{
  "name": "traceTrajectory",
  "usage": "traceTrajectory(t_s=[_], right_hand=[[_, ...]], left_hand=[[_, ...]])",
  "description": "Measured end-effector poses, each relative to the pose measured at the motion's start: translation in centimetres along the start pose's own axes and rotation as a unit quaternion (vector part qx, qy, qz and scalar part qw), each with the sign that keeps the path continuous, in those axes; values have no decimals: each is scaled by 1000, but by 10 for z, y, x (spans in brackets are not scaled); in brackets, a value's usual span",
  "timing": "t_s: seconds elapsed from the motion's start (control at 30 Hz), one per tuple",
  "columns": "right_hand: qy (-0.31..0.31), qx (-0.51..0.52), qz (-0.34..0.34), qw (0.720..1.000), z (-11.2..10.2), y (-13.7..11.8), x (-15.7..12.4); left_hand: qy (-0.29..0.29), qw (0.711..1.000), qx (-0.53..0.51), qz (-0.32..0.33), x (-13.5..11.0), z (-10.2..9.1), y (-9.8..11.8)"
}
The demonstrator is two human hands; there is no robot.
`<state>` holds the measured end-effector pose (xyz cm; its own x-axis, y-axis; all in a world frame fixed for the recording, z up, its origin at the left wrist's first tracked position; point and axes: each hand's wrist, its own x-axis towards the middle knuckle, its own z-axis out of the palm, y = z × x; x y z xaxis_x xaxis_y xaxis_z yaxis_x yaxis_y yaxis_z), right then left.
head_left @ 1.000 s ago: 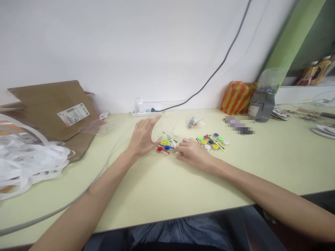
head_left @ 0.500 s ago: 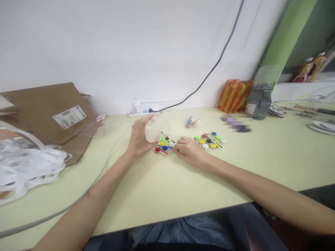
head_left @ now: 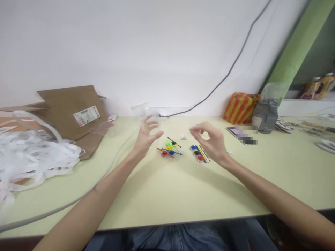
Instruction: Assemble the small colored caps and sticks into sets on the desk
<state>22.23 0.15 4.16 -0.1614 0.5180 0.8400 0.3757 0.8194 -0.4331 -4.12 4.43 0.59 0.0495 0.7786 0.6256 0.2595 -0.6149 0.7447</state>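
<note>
My left hand (head_left: 148, 137) is raised over the table, thumb apart from its blurred fingers, with a clear plastic bag (head_left: 141, 108) at the fingers. Right of it lies a group of small arrow spinners: one with a red disc (head_left: 164, 153), one with a blue disc (head_left: 171, 152) and others in yellow, green and black. A blurred white piece (head_left: 184, 137) is between the hands. My right hand (head_left: 208, 139) curls into a ring, fingertips together; what they hold, if anything, is unclear. Beneath it are loose discs, including a red disc (head_left: 200, 158), and coloured arrow sticks (head_left: 203, 154), partly hidden.
A brown cardboard package (head_left: 70, 104) and white strips (head_left: 39, 157) fill the left side. A grey cable (head_left: 104, 170) crosses the table. At the right stand a phone (head_left: 242, 135), a striped bag (head_left: 240, 107) and a grey pouch (head_left: 265, 115).
My right hand has lifted off the spinner group and moved right, over the loose discs and sticks. The clear bag has moved up and back beside my left hand. The view has shifted slightly.
</note>
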Motion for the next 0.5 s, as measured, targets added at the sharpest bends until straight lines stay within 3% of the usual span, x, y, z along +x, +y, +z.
traceTrajectory(t_s=[0.1,0.3,0.4,0.5], right_hand=[[37,19,-1,999,-9,-16,41],[-39,72,-45,996,-3,-33,127],[-114,74,-36,990,7,-34,140],[-169,81,-23,982,20,-32,136]], left_hand=[[-65,987,-124,-80,-2,1,5],[-216,923,-267,-174,-8,-1,22],[-285,891,-297,-191,-12,-1,30],[-314,868,-325,-206,-15,1,36]])
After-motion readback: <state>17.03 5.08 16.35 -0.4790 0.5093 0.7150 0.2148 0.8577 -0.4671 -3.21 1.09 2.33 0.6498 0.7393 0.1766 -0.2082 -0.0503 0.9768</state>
